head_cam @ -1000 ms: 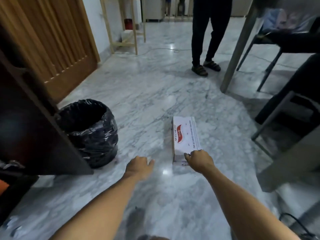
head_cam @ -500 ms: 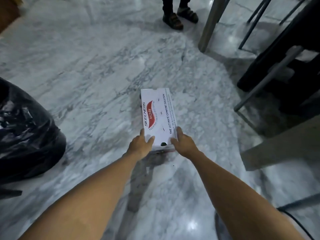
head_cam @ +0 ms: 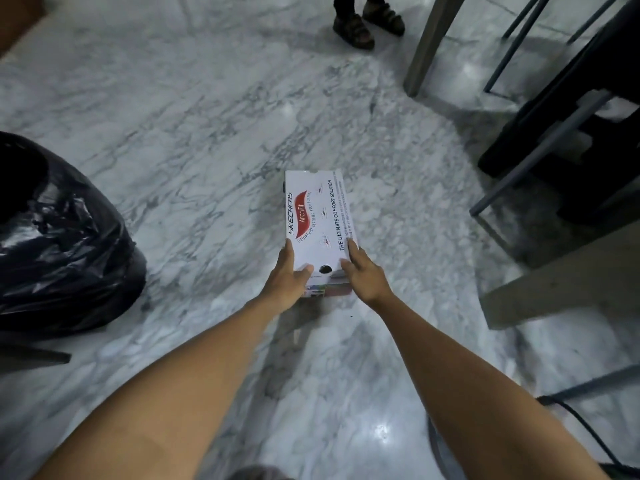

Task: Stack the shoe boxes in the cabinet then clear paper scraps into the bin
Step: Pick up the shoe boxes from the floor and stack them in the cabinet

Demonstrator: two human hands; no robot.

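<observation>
A white shoe box (head_cam: 317, 216) with a red logo and black lettering lies lengthwise on the marble floor, just ahead of me. My left hand (head_cam: 289, 278) grips its near left corner, thumb on the lid. My right hand (head_cam: 362, 273) grips the near right corner, fingers along the lid's right edge. Whether the box is lifted off the floor I cannot tell. A bin lined with a black plastic bag (head_cam: 59, 244) stands at the left. The cabinet and any paper scraps are out of view.
A person's feet in dark sandals (head_cam: 355, 27) stand at the top. A metal table leg (head_cam: 429, 43) and dark chair frames (head_cam: 540, 147) crowd the right side. A black cable (head_cam: 581, 427) runs along the floor at bottom right.
My view dropped from the room to the floor. My left hand joined the right on the box's near end, and both hands have since slid further along its sides.
</observation>
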